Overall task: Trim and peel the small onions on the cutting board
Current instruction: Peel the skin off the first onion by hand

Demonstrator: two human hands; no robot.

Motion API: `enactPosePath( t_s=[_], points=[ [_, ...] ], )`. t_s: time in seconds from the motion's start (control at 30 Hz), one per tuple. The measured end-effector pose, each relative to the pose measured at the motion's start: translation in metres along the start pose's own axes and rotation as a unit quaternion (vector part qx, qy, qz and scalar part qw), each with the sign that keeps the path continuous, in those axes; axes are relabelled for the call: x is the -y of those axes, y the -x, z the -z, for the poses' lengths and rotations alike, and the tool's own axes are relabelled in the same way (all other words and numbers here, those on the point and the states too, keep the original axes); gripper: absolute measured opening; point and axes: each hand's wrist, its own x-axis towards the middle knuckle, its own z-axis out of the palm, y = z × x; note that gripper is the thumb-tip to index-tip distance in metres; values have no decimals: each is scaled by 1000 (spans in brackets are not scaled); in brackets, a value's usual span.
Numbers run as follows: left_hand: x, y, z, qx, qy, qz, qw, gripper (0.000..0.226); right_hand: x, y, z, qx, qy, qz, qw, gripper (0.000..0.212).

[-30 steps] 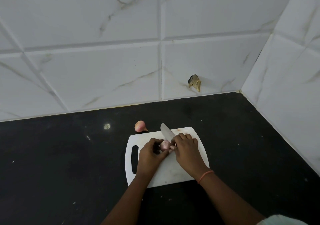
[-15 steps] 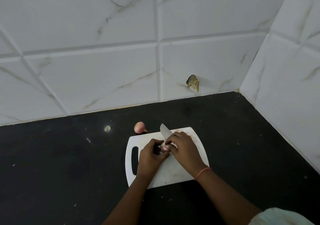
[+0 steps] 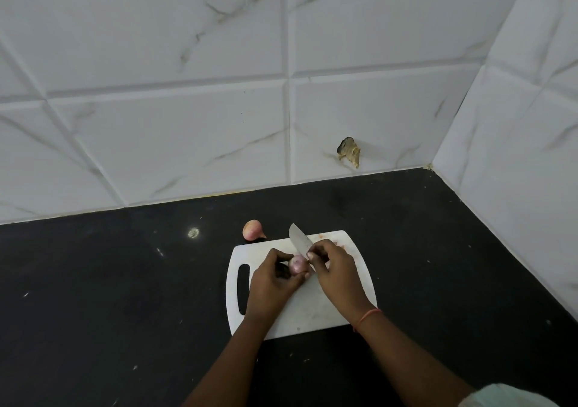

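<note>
- The left hand (image 3: 271, 281) had its fingers curled round a small pinkish onion (image 3: 297, 265), holding it just above the white cutting board (image 3: 308, 309), near the board's middle.
- The right hand (image 3: 336, 270) was clenched on a knife (image 3: 299, 240); its handle was hidden inside the fist, and only the grey blade showed, pointing away from the person and to the left.
- The blade's lower part met the onion's right side, close to the right fingertips (image 3: 310, 255); whether it had cut into the skin could not be told.
- A thin orange thread (image 3: 366, 316) circled the right wrist.
- The board had a slot handle on its left side and lay flat on a black countertop (image 3: 109, 297); faint pinkish scraps sat near its far right corner.
- A second onion (image 3: 252, 230), still in its pink skin, lay on the countertop just beyond the board's far left corner.
- White marble-patterned tiles (image 3: 175, 131) backed the counter, and a brownish chipped patch (image 3: 348, 152) marked the wall low down near the corner.
</note>
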Motion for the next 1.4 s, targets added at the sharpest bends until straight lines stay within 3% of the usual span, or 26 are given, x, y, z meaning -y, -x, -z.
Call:
enactPosePath(
  t_s=[0.1,0.23,0.37,0.5,0.63,0.87,0.93,1.1,1.23,1.4],
  points=[
    [0,0,-1,-4,-7,4,1000,26,6,7,-5,12,35,29,999,16],
    [1,0,0,-8,-22,5,1000,33,8,10,-9,10,78,52,996,6],
    [1,0,0,-5,-26,-36,999,40,7,7,-8,21,43,23,999,13],
    [3,-1,1,2,-30,-73,997,33,5,6,-8,23,28,5,999,22],
    [1,-1,0,-2,4,-57,998,33,1,4,-3,-25,54,19,998,10],
    [3,0,0,-9,28,-28,999,39,-13,3,9,-85,55,-6,995,5],
    [4,0,0,-6,27,-25,999,40,-13,3,11,-90,74,-4,993,12],
    [2,0,0,0,36,-30,999,33,11,13,-1,-11,33,19,999,29],
    [2,0,0,-3,38,-30,999,33,13,10,-6,-5,95,43,994,7],
    [4,-1,-1,8,24,-38,999,38,9,6,6,-60,117,14,991,10]
  ],
)
